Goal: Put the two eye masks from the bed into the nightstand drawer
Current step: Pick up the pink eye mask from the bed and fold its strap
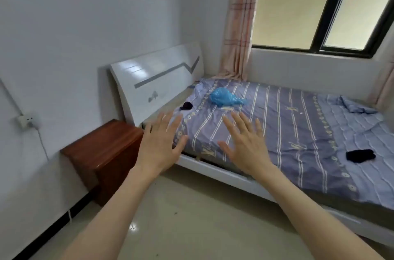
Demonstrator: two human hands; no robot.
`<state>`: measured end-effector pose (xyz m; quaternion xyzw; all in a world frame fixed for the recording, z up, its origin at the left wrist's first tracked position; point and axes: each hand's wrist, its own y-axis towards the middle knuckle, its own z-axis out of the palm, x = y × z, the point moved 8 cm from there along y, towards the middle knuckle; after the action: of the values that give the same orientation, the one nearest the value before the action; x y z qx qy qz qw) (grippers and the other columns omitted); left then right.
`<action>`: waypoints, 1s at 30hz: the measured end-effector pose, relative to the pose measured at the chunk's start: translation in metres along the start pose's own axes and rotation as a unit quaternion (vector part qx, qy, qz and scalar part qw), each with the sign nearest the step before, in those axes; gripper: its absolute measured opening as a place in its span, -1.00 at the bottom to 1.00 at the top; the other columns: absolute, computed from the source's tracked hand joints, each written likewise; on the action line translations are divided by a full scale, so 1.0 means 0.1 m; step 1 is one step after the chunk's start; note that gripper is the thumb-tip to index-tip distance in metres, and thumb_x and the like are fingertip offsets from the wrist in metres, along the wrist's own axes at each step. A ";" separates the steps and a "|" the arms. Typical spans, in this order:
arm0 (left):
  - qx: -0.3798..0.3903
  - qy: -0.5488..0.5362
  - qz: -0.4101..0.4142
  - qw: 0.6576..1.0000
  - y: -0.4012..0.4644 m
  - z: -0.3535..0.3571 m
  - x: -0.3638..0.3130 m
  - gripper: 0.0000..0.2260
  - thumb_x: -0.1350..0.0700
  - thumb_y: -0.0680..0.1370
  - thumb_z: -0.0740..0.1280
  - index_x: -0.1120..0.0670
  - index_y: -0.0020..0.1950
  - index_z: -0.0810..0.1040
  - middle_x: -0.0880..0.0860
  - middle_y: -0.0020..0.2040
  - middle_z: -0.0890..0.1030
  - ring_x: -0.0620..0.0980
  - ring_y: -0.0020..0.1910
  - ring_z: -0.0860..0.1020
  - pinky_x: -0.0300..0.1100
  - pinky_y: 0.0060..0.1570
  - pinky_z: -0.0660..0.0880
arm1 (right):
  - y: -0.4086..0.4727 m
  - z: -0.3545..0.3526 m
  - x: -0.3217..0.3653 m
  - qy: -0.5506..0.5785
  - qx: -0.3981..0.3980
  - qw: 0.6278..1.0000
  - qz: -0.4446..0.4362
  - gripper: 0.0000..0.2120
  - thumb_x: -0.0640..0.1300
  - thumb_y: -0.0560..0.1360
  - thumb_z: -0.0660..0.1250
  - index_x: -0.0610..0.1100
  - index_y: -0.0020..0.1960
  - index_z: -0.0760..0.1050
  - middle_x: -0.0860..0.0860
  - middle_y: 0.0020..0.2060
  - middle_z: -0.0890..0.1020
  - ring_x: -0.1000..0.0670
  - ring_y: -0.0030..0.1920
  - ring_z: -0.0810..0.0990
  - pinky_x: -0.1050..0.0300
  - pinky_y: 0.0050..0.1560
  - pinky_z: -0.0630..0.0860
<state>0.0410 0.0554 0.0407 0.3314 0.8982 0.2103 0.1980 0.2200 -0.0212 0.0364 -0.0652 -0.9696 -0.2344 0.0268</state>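
Note:
Two dark eye masks lie on the striped purple bed (277,123). One eye mask (186,106) sits near the headboard at the bed's left edge. The other eye mask (360,155) rests further right on the light blue quilted part. A reddish-brown wooden nightstand (102,153) stands left of the bed against the wall; its drawer front is not visible from here. My left hand (158,144) and my right hand (245,144) are both held out flat with fingers spread, above the bed's near corner, holding nothing.
A blue plastic bag (227,97) lies on the bed near the headboard (153,80). A wall socket with a white cable (26,120) is left of the nightstand. A curtain (238,25) and window (319,4) are behind the bed. Pale tiled floor (191,217) lies in front.

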 end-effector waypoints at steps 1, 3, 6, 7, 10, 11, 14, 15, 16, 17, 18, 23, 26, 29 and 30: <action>0.021 -0.001 -0.025 0.999 -0.11 0.13 0.10 -0.49 -0.12 0.54 0.14 -0.02 0.46 0.14 0.11 0.51 0.19 0.11 0.50 0.09 0.15 0.45 0.05 | -0.06 0.18 0.03 0.005 0.024 1.000 0.010 -0.39 0.17 0.51 0.11 -0.02 0.47 0.05 -0.11 0.50 0.15 -0.14 0.51 0.04 -0.23 0.46 -0.13; 0.047 0.011 -0.048 0.998 -0.27 0.43 0.27 -0.49 -0.11 0.54 0.14 -0.02 0.46 0.14 0.11 0.51 0.19 0.10 0.51 0.08 0.13 0.45 0.03 | -0.16 0.51 0.06 0.002 0.046 0.999 0.008 -0.40 0.17 0.51 0.10 -0.01 0.47 0.05 -0.10 0.50 0.17 -0.12 0.51 0.06 -0.21 0.46 -0.11; 0.099 0.014 -0.066 0.993 -0.43 0.89 0.45 -0.48 -0.13 0.54 0.12 -0.03 0.46 0.12 0.09 0.51 0.19 0.07 0.51 0.06 0.11 0.46 0.02 | -0.25 0.98 -0.01 0.031 0.090 0.995 0.020 -0.41 0.17 0.51 0.09 -0.01 0.47 0.06 -0.08 0.50 0.18 -0.10 0.51 0.07 -0.21 0.47 -0.08; 0.112 0.018 -0.068 0.991 -0.43 1.03 0.51 -0.48 -0.13 0.54 0.12 -0.03 0.46 0.12 0.09 0.52 0.18 0.06 0.51 0.06 0.11 0.46 0.02 | -0.24 1.12 -0.07 0.037 0.102 0.994 0.026 -0.41 0.17 0.52 0.09 0.00 0.47 0.05 -0.07 0.50 0.17 -0.10 0.51 0.06 -0.21 0.48 -0.08; 0.155 0.033 -0.083 0.984 -0.36 1.41 0.67 -0.47 -0.14 0.54 0.10 -0.02 0.47 0.10 0.09 0.52 0.18 0.06 0.51 0.06 0.10 0.46 0.01 | -0.12 1.50 -0.27 0.046 0.136 0.989 0.041 -0.40 0.19 0.51 0.07 0.03 0.47 0.01 -0.06 0.51 0.16 -0.09 0.51 0.03 -0.21 0.49 -0.09; 0.162 0.033 -0.090 0.982 -0.31 1.53 0.71 -0.47 -0.14 0.54 0.09 -0.02 0.47 0.09 0.09 0.52 0.17 0.06 0.51 0.05 0.10 0.46 0.01 | -0.04 1.61 -0.33 0.052 0.143 0.987 0.043 -0.40 0.20 0.51 0.07 0.03 0.47 0.01 -0.06 0.51 0.15 -0.08 0.51 0.03 -0.21 0.49 -0.09; 0.175 0.027 -0.112 0.978 -0.03 1.84 0.82 -0.47 -0.14 0.54 0.09 -0.02 0.47 0.09 0.08 0.52 0.16 0.06 0.52 0.04 0.10 0.46 0.00 | 0.26 1.88 -0.51 0.073 0.156 0.984 0.047 -0.39 0.20 0.51 0.06 0.03 0.48 0.01 -0.06 0.51 0.15 -0.08 0.51 0.02 -0.21 0.49 -0.09; 0.176 0.025 -0.118 0.977 0.09 1.94 0.84 -0.47 -0.14 0.54 0.09 -0.02 0.47 0.09 0.08 0.53 0.15 0.06 0.52 0.03 0.09 0.47 -0.01 | 0.39 1.96 -0.58 0.080 0.157 0.983 0.046 -0.39 0.21 0.51 0.06 0.03 0.48 0.00 -0.06 0.51 0.14 -0.08 0.52 0.02 -0.21 0.49 -0.10; 0.177 0.020 -0.128 0.976 0.22 2.02 0.87 -0.47 -0.14 0.54 0.09 -0.02 0.47 0.08 0.08 0.53 0.14 0.05 0.52 0.02 0.09 0.47 -0.01 | 0.51 2.02 -0.65 0.088 0.158 0.982 0.046 -0.39 0.21 0.51 0.06 0.03 0.48 -0.01 -0.06 0.51 0.13 -0.08 0.52 0.01 -0.20 0.48 -0.11; 0.178 0.016 -0.136 0.974 0.36 2.10 0.89 -0.48 -0.13 0.55 0.08 -0.02 0.47 0.08 0.08 0.53 0.14 0.05 0.52 0.01 0.10 0.47 -0.01 | 0.65 2.08 -0.73 0.093 0.160 0.982 0.043 -0.39 0.21 0.51 0.05 0.04 0.48 -0.01 -0.05 0.51 0.12 -0.08 0.52 0.01 -0.20 0.49 -0.12; 0.178 0.010 -0.144 0.973 0.49 2.17 0.90 -0.48 -0.13 0.55 0.08 -0.02 0.47 0.07 0.08 0.53 0.13 0.05 0.52 0.01 0.10 0.47 -0.01 | 0.79 2.12 -0.80 0.096 0.161 0.981 0.039 -0.39 0.21 0.51 0.05 0.04 0.48 -0.02 -0.05 0.52 0.12 -0.08 0.52 0.01 -0.19 0.49 -0.12; 0.151 -0.025 -0.180 0.972 1.14 2.45 1.03 -0.49 -0.10 0.56 0.10 -0.02 0.47 0.08 0.08 0.53 0.13 0.05 0.52 0.00 0.09 0.47 -0.03 | 1.57 2.36 -1.15 0.105 0.165 0.980 0.028 -0.40 0.21 0.52 0.05 0.04 0.48 -0.01 -0.07 0.51 0.12 -0.09 0.52 0.01 -0.19 0.49 -0.11; 0.157 -0.029 -0.201 0.967 1.46 2.64 1.25 -0.49 -0.10 0.56 0.09 -0.03 0.48 0.05 0.07 0.54 0.11 0.03 0.52 -0.02 0.07 0.47 -0.05 | 1.98 2.56 -1.26 0.103 0.170 0.980 0.019 -0.40 0.20 0.51 0.07 0.02 0.47 0.02 -0.08 0.51 0.13 -0.10 0.51 0.02 -0.20 0.47 -0.10; 0.170 -0.031 -0.220 0.960 1.72 2.88 1.55 -0.48 -0.12 0.56 0.07 -0.03 0.48 0.04 0.06 0.54 0.09 0.02 0.52 -0.04 0.06 0.48 -0.05 | 2.36 2.88 -1.33 0.101 0.190 0.976 0.018 -0.39 0.21 0.51 0.06 0.01 0.47 0.01 -0.07 0.51 0.12 -0.09 0.52 0.01 -0.20 0.48 -0.10; 0.177 -0.031 -0.224 0.958 1.80 2.97 1.65 -0.48 -0.13 0.56 0.06 -0.03 0.48 0.04 0.06 0.54 0.08 0.02 0.52 -0.04 0.06 0.48 -0.05 | 2.48 2.99 -1.33 0.103 0.196 0.975 0.019 -0.39 0.21 0.51 0.06 0.01 0.47 0.01 -0.07 0.51 0.12 -0.09 0.52 0.01 -0.20 0.48 -0.10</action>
<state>0.1637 0.3650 -0.1510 0.1582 0.9655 -0.0118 0.2064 0.3802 0.3196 -0.1283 -0.0529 -0.9873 -0.0450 0.1432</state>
